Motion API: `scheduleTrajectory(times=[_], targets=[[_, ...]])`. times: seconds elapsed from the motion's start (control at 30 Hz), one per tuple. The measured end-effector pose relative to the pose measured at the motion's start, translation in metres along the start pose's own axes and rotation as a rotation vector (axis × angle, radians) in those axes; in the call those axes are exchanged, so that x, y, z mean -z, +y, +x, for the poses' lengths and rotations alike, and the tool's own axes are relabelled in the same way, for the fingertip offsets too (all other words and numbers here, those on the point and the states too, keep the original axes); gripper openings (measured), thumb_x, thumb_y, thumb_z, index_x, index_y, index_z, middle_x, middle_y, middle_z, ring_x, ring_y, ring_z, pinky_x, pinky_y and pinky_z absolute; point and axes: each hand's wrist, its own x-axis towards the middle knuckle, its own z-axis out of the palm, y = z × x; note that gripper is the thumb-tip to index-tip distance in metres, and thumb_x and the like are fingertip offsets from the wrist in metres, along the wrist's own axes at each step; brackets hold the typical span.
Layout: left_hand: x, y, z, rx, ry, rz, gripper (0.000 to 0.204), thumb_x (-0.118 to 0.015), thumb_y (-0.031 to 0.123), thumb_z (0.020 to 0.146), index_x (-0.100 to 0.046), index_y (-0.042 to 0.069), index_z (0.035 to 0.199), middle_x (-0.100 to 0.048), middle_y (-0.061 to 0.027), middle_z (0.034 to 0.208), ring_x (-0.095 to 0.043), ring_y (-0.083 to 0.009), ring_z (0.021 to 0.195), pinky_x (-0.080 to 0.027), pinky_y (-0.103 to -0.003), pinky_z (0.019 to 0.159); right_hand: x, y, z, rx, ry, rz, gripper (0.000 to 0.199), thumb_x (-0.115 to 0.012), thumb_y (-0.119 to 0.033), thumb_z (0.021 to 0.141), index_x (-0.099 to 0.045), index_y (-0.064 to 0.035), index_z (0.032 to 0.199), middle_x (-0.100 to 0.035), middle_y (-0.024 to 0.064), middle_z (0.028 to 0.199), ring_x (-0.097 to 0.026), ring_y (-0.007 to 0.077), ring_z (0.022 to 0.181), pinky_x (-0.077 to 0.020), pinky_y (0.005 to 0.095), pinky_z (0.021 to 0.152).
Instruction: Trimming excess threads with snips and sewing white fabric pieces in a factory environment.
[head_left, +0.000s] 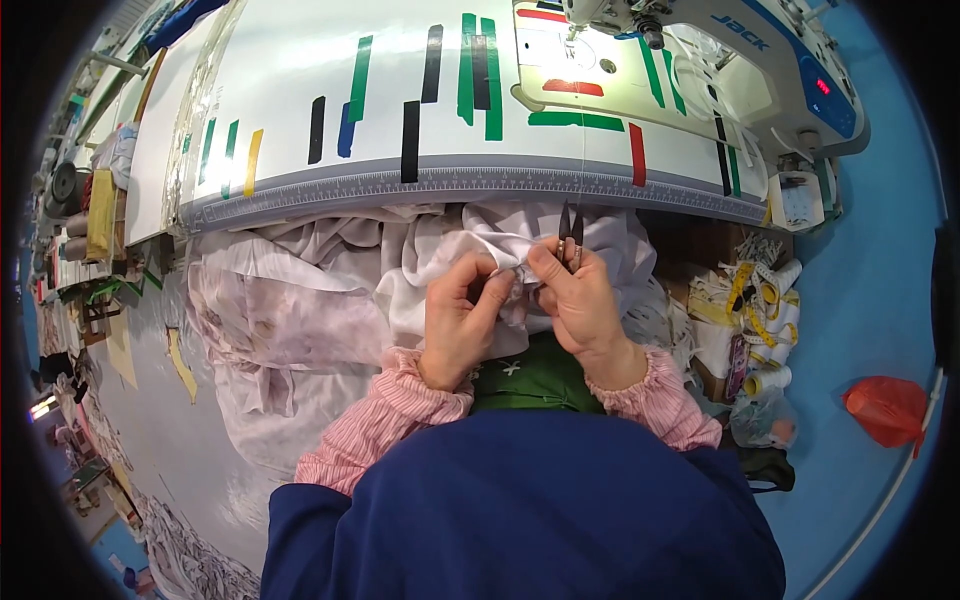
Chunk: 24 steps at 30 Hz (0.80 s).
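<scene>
A pale white-and-mauve cloth hangs in folds along the table's near edge and spreads over my lap. My left hand pinches a gathered edge of it between thumb and bent fingers. Close beside it, my right hand grips the same edge between thumb and forefinger. That hand also carries a small pair of thread snips, dark blades parted and pointing up toward the table. The fingers partly hide the snips' handles and the bit of cloth between both hands.
A white sewing table carries strips of coloured tape and a printed ruler edge. The sewing machine stands at the far right. Yellow measuring tapes and cloth scraps lie at my right; a red plastic bag rests beyond them.
</scene>
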Motion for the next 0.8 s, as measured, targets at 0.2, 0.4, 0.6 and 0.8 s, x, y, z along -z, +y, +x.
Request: scheduleTrajectory(times=[0.2, 0.4, 0.6, 0.8], targets=[[0.001, -0.003, 0.002, 0.170, -0.054, -0.342, 0.006, -0.057, 0.007, 0.090, -0.056, 0.002, 0.086, -0.056, 0.0040, 0.072, -0.047, -0.0010, 0.060, -0.034, -0.016, 0.051, 0.001, -0.004, 0.003, -0.364, -0.110, 0.367, 0.015, -0.057, -0.021, 0.091, -0.058, -0.0067, 0.095, -0.042, -0.0088, 0.063, -0.030, -0.0016, 0.048, -0.0230, 0.0171, 0.041], [0.003, 0.002, 0.001, 0.195, -0.038, -0.285, 0.007, -0.058, 0.007, 0.089, -0.057, 0.001, 0.088, -0.057, 0.0031, 0.075, -0.049, -0.0012, 0.064, -0.037, -0.016, 0.054, 0.012, -0.047, -0.014, 0.349, -0.127, -0.416, 0.034, -0.046, -0.031, 0.096, -0.056, 0.0010, 0.090, -0.049, 0.0012, 0.064, -0.043, 0.0086, 0.057, -0.0357, 0.0246, 0.053], [0.001, 0.003, 0.000, 0.162, -0.016, -0.240, 0.006, -0.058, 0.006, 0.089, -0.057, 0.000, 0.089, -0.057, 0.0030, 0.075, -0.050, -0.0014, 0.065, -0.039, -0.016, 0.055, 0.016, -0.043, -0.014, -0.087, -0.295, -0.535, 0.048, -0.042, -0.037, 0.097, -0.058, 0.0037, 0.076, -0.043, 0.0025, 0.053, -0.040, 0.0095, 0.052, -0.0341, 0.0280, 0.049], [0.001, 0.003, 0.000, 0.130, -0.021, -0.204, 0.006, -0.059, 0.005, 0.088, -0.057, -0.001, 0.090, -0.057, 0.0031, 0.074, -0.050, -0.0013, 0.064, -0.039, -0.016, 0.055, 0.020, -0.038, -0.009, -0.136, -0.297, -0.555, 0.050, -0.041, -0.038, 0.097, -0.058, 0.0043, 0.076, -0.042, 0.0027, 0.054, -0.039, 0.0096, 0.053, -0.0339, 0.0282, 0.049]])
